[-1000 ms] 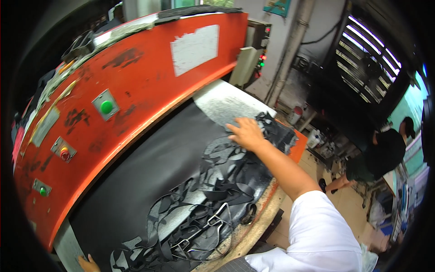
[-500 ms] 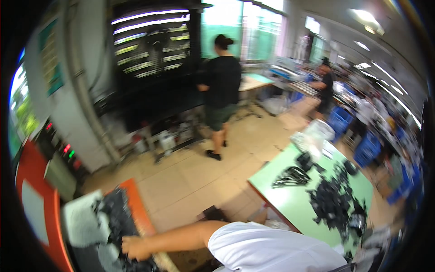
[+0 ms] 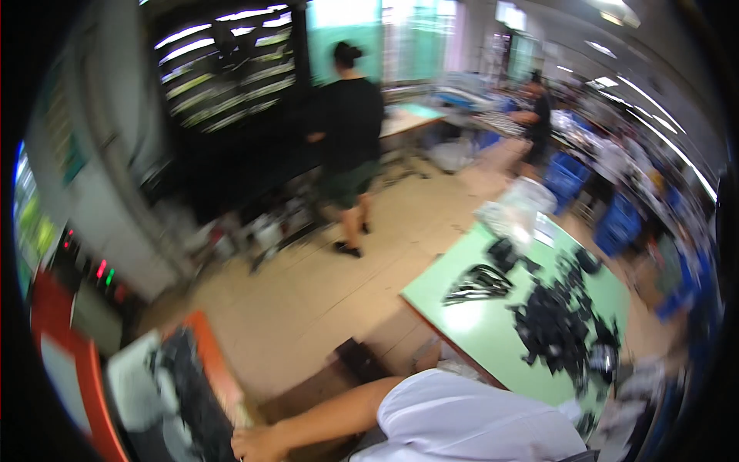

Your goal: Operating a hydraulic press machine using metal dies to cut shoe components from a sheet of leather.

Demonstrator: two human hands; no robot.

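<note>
My right hand (image 3: 258,445) is low in the view, with its bare forearm coming from a white sleeve. Its fingers look curled and closed beside the edge of an orange-rimmed work surface (image 3: 206,350); blur and the lower picture edge hide what they hold, if anything. On that surface lie dark sheet-like scraps (image 3: 183,373) next to a pale translucent pad (image 3: 135,385). My left hand is out of view.
A red-orange machine (image 3: 61,339) with lit indicators stands at left. To the right, a green table (image 3: 439,289) bears a heap of black pieces (image 3: 550,327), black strips (image 3: 477,283) and a clear plastic bag (image 3: 519,212). A person in black (image 3: 350,123) stands by dark equipment beyond.
My right hand has drawn back from the dark scraps toward the lower edge. The view has turned slightly, so the room sits further left and higher.
</note>
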